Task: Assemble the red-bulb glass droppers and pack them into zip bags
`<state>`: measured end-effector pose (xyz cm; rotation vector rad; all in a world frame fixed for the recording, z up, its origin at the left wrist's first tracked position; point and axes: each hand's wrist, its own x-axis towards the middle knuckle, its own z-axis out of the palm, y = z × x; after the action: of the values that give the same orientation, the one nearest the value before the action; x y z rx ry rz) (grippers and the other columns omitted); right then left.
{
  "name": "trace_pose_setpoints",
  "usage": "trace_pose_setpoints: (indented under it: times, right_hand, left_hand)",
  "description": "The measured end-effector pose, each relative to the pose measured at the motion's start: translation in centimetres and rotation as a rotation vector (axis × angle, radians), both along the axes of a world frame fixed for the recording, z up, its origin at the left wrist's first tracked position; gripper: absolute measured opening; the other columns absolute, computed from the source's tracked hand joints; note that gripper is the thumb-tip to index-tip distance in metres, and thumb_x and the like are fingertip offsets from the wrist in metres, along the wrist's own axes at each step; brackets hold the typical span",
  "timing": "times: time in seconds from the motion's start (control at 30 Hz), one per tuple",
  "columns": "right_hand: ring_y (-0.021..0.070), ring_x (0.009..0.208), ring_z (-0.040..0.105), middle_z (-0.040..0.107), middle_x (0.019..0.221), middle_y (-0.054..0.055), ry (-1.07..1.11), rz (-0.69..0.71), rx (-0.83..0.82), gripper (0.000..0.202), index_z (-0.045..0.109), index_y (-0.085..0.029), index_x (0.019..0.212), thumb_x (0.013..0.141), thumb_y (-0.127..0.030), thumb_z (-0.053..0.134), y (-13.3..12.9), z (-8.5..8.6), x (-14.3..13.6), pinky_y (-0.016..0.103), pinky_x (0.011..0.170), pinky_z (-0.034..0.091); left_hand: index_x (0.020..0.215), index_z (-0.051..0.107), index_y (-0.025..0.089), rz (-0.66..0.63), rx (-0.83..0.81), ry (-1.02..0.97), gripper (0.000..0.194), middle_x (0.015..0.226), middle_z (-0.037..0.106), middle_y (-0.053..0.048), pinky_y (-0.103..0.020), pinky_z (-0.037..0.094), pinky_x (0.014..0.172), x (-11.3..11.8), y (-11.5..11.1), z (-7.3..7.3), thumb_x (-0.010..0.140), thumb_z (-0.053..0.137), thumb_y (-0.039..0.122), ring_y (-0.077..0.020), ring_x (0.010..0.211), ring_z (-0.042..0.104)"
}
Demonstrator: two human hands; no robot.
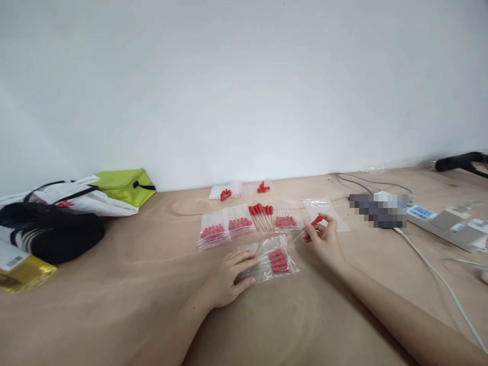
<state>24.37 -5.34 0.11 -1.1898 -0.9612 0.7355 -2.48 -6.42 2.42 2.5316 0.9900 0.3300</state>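
Note:
A clear zip bag point(280, 260) with several red-tipped sticks inside lies on the table before me. My left hand point(232, 277) rests at its left end, fingers apart and touching the plastic. Right of the bag, my right hand point(323, 239) pinches a single red-tipped stick point(316, 220), its thin end pointing down to the left. Behind the bag is a loose fan of red-tipped sticks point(262, 216), between filled bags on the left point(213, 231) and another filled bag point(285, 220) on the right. A flat bag point(328, 211) with no sticks visible lies behind my right hand.
Small red pieces point(225, 194) lie on bags near the wall, with more red pieces point(263, 187) beside them. At the left are a black cap point(57, 231), a white bag and a green bag point(124, 185). A power strip point(450, 227) and cables lie at the right.

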Motion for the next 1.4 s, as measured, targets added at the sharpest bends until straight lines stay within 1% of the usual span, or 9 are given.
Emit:
trace_pose_setpoints:
  times: [0.13, 0.37, 0.5, 0.7, 0.9, 1.03, 1.17, 1.23, 1.4]
  right_hand:
    - [0.0125, 0.053, 0.057, 0.058, 0.065, -0.005, 0.105, 0.005, 0.011, 0.054, 0.026, -0.024, 0.099, 0.066, -0.05, 0.061, -0.1, -0.6, -1.0, 0.029, 0.056, 0.049]
    - [0.0113, 0.06, 0.058, 0.059, 0.071, -0.005, 0.281, 0.228, -0.03, 0.047, 0.034, -0.025, 0.09, 0.064, -0.052, 0.063, -1.2, -1.4, -2.5, 0.03, 0.065, 0.049]
    - [0.0099, 0.061, 0.055, 0.054, 0.07, -0.004, 0.198, 0.283, -0.058, 0.042, 0.043, -0.022, 0.082, 0.06, -0.047, 0.069, -1.7, -1.2, -2.9, 0.025, 0.061, 0.047]
    - [0.0071, 0.042, 0.046, 0.054, 0.058, -0.006, 0.09, 0.444, -0.215, 0.042, 0.044, -0.021, 0.078, 0.059, -0.049, 0.067, -1.5, -1.0, -3.1, 0.019, 0.039, 0.037]
    - [0.0131, 0.052, 0.056, 0.061, 0.059, 0.0, -0.125, 0.414, -0.205, 0.032, 0.055, -0.017, 0.071, 0.062, -0.046, 0.065, 0.0, -1.7, -3.7, 0.025, 0.05, 0.045]
    - [0.0138, 0.049, 0.055, 0.059, 0.053, 0.0, -0.196, 0.526, -0.257, 0.034, 0.059, -0.016, 0.063, 0.066, -0.05, 0.058, 0.7, -1.6, -3.1, 0.025, 0.046, 0.043]
    - [0.0075, 0.032, 0.039, 0.043, 0.039, -0.007, -0.185, 0.334, -0.317, 0.035, 0.053, -0.018, 0.062, 0.067, -0.052, 0.055, 0.9, -0.6, -1.8, 0.019, 0.032, 0.028]
    - [0.0059, 0.03, 0.035, 0.046, 0.043, -0.007, -0.199, 0.314, -0.359, 0.034, 0.054, -0.017, 0.068, 0.066, -0.051, 0.057, 1.0, -0.1, -1.5, 0.019, 0.03, 0.025]
    - [0.0097, 0.052, 0.05, 0.059, 0.061, 0.0, -0.241, 0.593, -0.334, 0.033, 0.058, -0.014, 0.066, 0.064, -0.047, 0.063, 0.9, 0.0, -2.2, 0.022, 0.049, 0.04]
  left_hand:
    - [0.122, 0.047, 0.028, -0.001, 0.005, -0.006, 0.039, 0.13, 0.045, -0.002, -0.045, 0.027, 0.102, 0.0, 0.0, 0.0, 0.083, 0.05, 0.032, -0.0228, 0.122, 0.036]
    - [0.127, 0.039, 0.027, 0.014, 0.015, 0.003, 0.045, 0.131, 0.044, -0.003, -0.044, 0.027, 0.103, 0.1, -0.2, 0.0, 0.083, 0.05, 0.032, -0.0216, 0.122, 0.035]
    - [0.13, 0.035, 0.026, 0.025, 0.023, 0.001, 0.049, 0.133, 0.042, -0.004, -0.043, 0.027, 0.103, 0.0, -0.2, -0.2, 0.083, 0.049, 0.033, -0.0215, 0.123, 0.034]
    - [0.131, 0.033, 0.026, 0.028, 0.014, 0.005, 0.051, 0.134, 0.04, -0.004, -0.043, 0.027, 0.103, 0.1, -0.2, 0.0, 0.084, 0.048, 0.033, -0.0215, 0.123, 0.034]
    - [0.128, 0.038, 0.028, 0.016, 0.019, 0.009, 0.047, 0.134, 0.04, -0.003, -0.045, 0.027, 0.102, 0.2, -0.2, 0.1, 0.083, 0.05, 0.03, -0.0222, 0.122, 0.036]
    - [0.125, 0.043, 0.031, 0.01, 0.026, 0.027, 0.041, 0.135, 0.038, -0.003, -0.047, 0.027, 0.102, 0.1, -0.2, 0.0, 0.084, 0.049, 0.031, -0.0233, 0.123, 0.034]
    - [0.122, 0.046, 0.032, 0.005, 0.024, 0.046, 0.038, 0.136, 0.037, -0.003, -0.048, 0.027, 0.101, 0.0, -0.1, -0.3, 0.084, 0.049, 0.032, -0.0242, 0.124, 0.033]
    - [0.122, 0.046, 0.033, 0.001, 0.026, 0.046, 0.038, 0.136, 0.037, -0.003, -0.048, 0.027, 0.101, -0.1, 0.0, -0.5, 0.084, 0.048, 0.033, -0.0245, 0.124, 0.033]
    - [0.122, 0.046, 0.033, -0.039, 0.038, 0.022, 0.038, 0.134, 0.04, -0.003, -0.049, 0.026, 0.101, -0.1, 0.0, -0.4, 0.084, 0.049, 0.032, -0.0242, 0.121, 0.036]
